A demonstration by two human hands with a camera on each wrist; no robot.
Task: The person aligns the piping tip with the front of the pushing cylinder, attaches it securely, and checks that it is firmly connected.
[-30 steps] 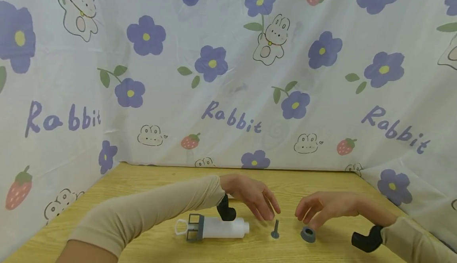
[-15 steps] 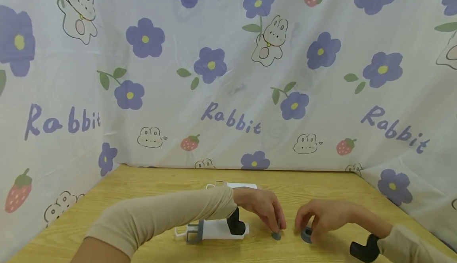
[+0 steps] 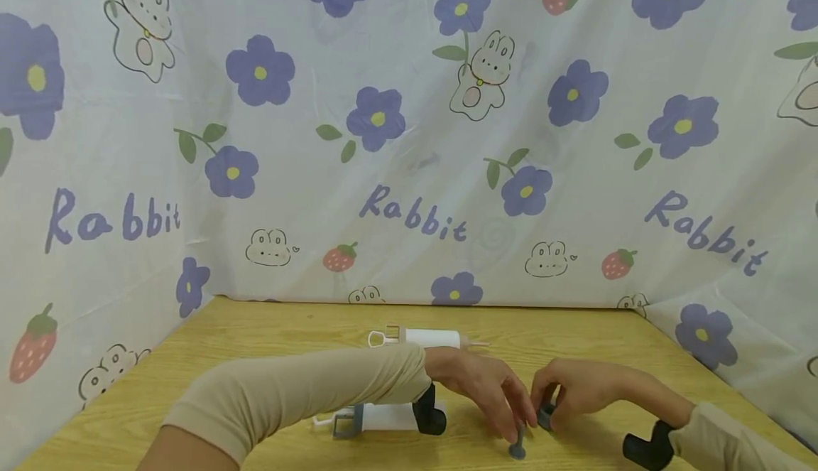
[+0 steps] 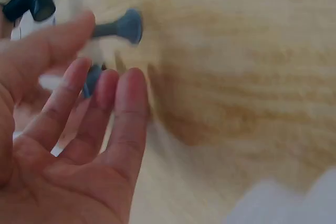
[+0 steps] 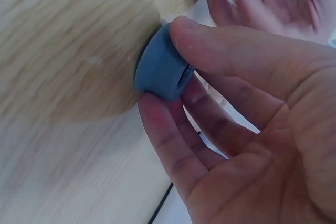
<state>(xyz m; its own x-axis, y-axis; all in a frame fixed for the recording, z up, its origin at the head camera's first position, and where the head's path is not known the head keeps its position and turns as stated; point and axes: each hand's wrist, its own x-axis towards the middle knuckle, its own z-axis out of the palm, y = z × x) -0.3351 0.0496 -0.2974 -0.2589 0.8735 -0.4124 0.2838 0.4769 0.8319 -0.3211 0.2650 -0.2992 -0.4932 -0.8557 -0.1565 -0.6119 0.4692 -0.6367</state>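
My left hand (image 3: 511, 421) pinches a small grey pin (image 3: 517, 447) by its stem, the flat head pointing down just above the wooden table (image 3: 268, 336). In the left wrist view the pin (image 4: 123, 27) sticks out past the thumb, blurred. My right hand (image 3: 551, 405) grips a grey rubber ring (image 3: 544, 414) right beside the left fingers. The right wrist view shows the ring (image 5: 160, 72) pinched between thumb and fingers, close to the tabletop. A white tube with a grey handle frame (image 3: 373, 418) lies under my left wrist.
A second white syringe-like tube (image 3: 418, 337) lies further back on the table. Printed cloth walls (image 3: 409, 137) close off the back and both sides. Black camera mounts sit at each wrist (image 3: 429, 414) (image 3: 644, 450).
Both hands dropped onto the parts. The left picked up the pin and carried it right and nearer to me. The right took hold of the ring and shifted it slightly left.
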